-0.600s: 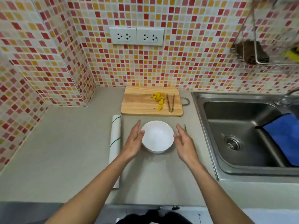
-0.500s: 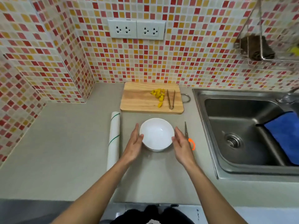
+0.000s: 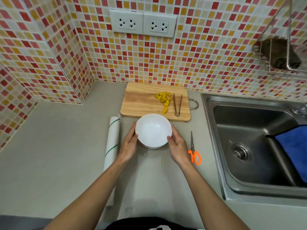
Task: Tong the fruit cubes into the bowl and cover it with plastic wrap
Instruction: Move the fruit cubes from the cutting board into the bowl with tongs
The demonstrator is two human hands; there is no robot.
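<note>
Both hands, left hand (image 3: pixel 129 143) and right hand (image 3: pixel 177 146), clamp the empty bowl (image 3: pixel 153 130) | near desk edge | risk: rim knocks cutting board (image 3: pixel 142 103), scattering fruit cubes (image 3: pixel 163 99)

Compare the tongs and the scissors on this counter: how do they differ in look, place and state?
The tongs are plain brownish metal with no coloured part; the scissors have bright orange handles. The tongs lie on the cutting board beside the fruit cubes; the scissors lie on the bare counter by the right hand. The tongs' arms are spread; the scissors' blades are closed. Neither is held.
</note>
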